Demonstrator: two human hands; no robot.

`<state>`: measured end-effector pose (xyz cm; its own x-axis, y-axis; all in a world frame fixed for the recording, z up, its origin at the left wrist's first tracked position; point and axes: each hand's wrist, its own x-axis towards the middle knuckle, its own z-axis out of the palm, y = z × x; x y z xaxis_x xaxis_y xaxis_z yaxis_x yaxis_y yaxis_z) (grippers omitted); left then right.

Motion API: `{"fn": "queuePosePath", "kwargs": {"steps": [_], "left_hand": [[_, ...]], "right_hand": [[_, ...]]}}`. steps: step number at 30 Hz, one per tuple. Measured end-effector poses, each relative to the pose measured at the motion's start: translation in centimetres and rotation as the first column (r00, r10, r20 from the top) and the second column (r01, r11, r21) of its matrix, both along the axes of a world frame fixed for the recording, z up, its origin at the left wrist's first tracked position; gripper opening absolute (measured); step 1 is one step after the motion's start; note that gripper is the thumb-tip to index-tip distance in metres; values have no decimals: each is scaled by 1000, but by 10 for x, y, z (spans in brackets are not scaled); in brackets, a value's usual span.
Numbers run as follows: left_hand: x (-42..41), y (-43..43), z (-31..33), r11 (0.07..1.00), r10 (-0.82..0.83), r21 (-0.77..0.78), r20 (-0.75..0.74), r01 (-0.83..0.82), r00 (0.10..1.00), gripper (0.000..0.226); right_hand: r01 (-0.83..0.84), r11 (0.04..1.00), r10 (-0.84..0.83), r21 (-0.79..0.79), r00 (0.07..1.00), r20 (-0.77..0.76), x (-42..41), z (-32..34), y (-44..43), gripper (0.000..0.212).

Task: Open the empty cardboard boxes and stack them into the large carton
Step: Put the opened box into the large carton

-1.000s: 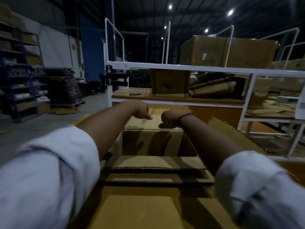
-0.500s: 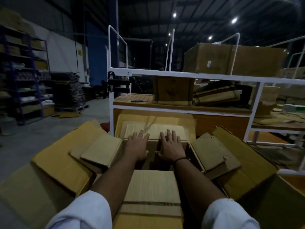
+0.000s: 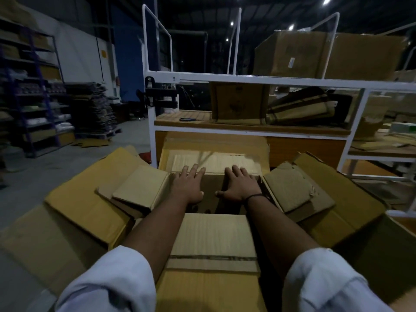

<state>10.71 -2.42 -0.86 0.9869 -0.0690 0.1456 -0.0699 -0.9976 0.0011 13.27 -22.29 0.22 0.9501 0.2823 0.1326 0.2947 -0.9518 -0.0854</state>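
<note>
Hands (image 3: 188, 188) (image 3: 241, 187) on box (image 3: 213, 237); carton (image 3: 364, 57) label (image 3: 291, 63) illegible

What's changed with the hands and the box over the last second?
A second ago both hands were curled at the far flap. They have opened: the left hand and right hand now lie flat on the far flap, fingers straight, gripping nothing. Over the last half second the hands, the small box and the large carton hardly moved.

You stand in a dim warehouse — small ceiling lights (image 3: 231, 23) far overhead. A white metal rack (image 3: 247, 78) faces you; blue shelving (image 3: 33, 91) lines the white wall (image 3: 78, 55) at left, over grey concrete floor (image 3: 56, 163).
</note>
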Motion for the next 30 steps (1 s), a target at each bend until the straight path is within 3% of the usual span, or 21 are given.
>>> {"fn": "queuePosePath", "kwargs": {"steps": [4,8,12,18,21,23,30], "left_hand": [[-4,-1,-1,1000,-8,-3,29,8,1000,90],[-8,1,-1,1000,-4,-17,51,5,999,90],[-11,-2,-1,999,11,-32,65,-9,998,88],[-17,2,7,999,34,-35,130,-30,991,78],[-29,1,21,968,202,121,135,-218,970,71],[-39,5,31,929,310,185,88,-321,947,74],[-68,41,15,886,442,114,79,-449,893,100]], "right_hand": [[8,999,-11,33,993,115,-11,0,-7,90],[363,930,-329,-55,891,313,-27,10,-23,92],[572,820,-564,-29,815,129,-40,3,-41,102],[595,802,-597,-56,802,-36,-36,9,-44,100],[586,809,-587,-51,810,7,-36,6,-47,100],[568,818,-566,-93,823,49,-40,2,-44,98],[617,785,-613,-51,786,77,-45,3,-39,93]]}}
